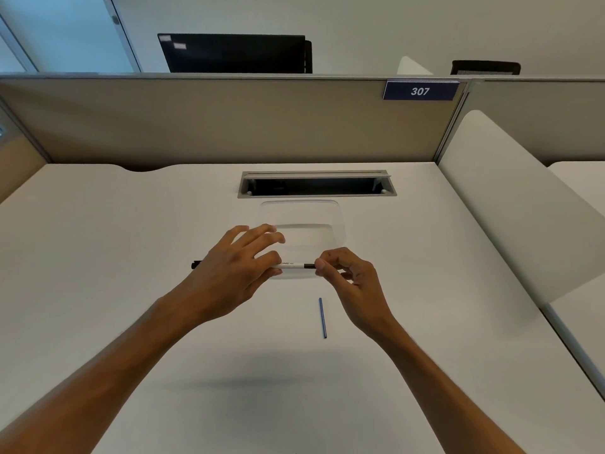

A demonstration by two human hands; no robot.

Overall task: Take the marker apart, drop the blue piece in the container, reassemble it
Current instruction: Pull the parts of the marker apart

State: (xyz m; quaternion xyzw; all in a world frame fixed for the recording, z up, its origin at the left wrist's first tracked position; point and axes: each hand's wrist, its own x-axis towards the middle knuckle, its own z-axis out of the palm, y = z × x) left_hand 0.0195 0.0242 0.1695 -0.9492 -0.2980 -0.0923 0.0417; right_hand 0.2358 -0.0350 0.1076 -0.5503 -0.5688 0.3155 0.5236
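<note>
A white marker point(293, 265) with black ends is held level above the white desk point(131, 290), just in front of a clear plastic container point(302, 211). My left hand point(229, 273) grips the marker's barrel, its black cap end sticking out to the left. My right hand point(347, 273) pinches the black right end between thumb and fingertips. A thin blue stick point(322, 317), the blue piece, lies loose on the desk below my right hand, pointing away from me. The container looks empty.
A cable slot point(317, 184) with an open grey flap sits behind the container. A beige partition point(229, 119) bearing a "307" sign point(420, 91) closes the desk's far side. A white side panel point(510, 204) bounds the right.
</note>
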